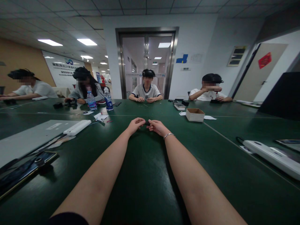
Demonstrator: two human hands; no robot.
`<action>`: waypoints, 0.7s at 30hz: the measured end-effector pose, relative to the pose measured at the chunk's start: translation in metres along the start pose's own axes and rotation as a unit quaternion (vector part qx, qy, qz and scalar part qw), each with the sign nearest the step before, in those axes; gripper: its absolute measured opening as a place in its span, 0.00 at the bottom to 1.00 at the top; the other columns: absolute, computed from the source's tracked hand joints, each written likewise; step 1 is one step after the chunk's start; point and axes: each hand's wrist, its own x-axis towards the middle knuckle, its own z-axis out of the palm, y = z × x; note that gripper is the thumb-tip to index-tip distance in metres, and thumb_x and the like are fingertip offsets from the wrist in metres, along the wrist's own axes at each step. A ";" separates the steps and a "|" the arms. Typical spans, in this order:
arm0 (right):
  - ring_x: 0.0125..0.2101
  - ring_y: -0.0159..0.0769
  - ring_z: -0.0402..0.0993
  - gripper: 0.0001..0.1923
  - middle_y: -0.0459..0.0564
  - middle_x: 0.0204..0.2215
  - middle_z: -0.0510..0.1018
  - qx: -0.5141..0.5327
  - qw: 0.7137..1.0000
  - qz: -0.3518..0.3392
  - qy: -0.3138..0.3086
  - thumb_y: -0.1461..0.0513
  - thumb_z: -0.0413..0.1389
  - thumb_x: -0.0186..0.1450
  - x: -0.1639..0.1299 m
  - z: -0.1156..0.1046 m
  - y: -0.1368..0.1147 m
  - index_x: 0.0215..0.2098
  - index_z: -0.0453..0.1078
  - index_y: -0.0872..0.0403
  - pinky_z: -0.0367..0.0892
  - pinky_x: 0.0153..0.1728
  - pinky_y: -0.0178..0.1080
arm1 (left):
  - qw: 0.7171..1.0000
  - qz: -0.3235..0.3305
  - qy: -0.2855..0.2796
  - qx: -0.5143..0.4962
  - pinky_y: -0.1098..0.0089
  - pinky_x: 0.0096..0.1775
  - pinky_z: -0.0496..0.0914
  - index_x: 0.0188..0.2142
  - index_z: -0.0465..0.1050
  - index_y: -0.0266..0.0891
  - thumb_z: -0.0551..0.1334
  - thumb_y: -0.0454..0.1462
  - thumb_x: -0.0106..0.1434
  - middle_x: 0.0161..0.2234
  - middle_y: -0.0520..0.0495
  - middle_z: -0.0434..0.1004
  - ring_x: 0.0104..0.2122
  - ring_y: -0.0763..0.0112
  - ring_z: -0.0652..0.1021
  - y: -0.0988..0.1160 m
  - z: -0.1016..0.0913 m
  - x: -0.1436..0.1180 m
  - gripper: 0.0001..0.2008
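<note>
Small dark item (147,123), type unclear, pinched betw. left hand (135,124) & right hand (157,126), fingers curled; green table (145,175). No legible markings.

Bare desk (145,175) between and around both forearms, open lane straight ahead past the hands; left side blocked by grey board (28,137), white bar (77,127) and phone (21,172), right by cardboard box (195,114) and white power strip (272,156).
</note>
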 end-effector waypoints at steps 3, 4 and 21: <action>0.16 0.25 0.65 0.10 0.48 0.16 0.70 0.005 1.000 0.000 0.006 0.62 0.56 0.62 0.000 0.000 0.000 0.25 0.64 0.60 0.66 0.18 0.27 | 0.999 -0.043 0.009 0.018 0.76 0.25 0.62 0.38 0.69 0.38 0.54 0.48 0.56 0.31 0.47 0.72 0.25 0.75 0.71 0.001 0.004 0.001 0.18; 0.15 0.25 0.65 0.10 0.48 0.16 0.70 0.002 1.000 0.001 0.007 0.62 0.56 0.62 0.000 0.000 0.000 0.26 0.64 0.60 0.66 0.18 0.27 | 0.999 -0.041 0.012 0.030 0.76 0.24 0.62 0.37 0.69 0.37 0.54 0.47 0.57 0.28 0.47 0.72 0.24 0.76 0.71 0.000 0.005 0.001 0.17; 0.16 0.24 0.66 0.05 0.49 0.20 0.72 0.002 1.000 0.002 -0.003 0.65 0.57 0.61 0.002 -0.002 0.001 0.30 0.65 0.59 0.68 0.19 0.27 | 0.998 0.014 0.000 0.055 0.76 0.23 0.61 0.38 0.68 0.36 0.55 0.41 0.57 0.27 0.49 0.69 0.26 0.75 0.70 -0.011 0.007 0.007 0.13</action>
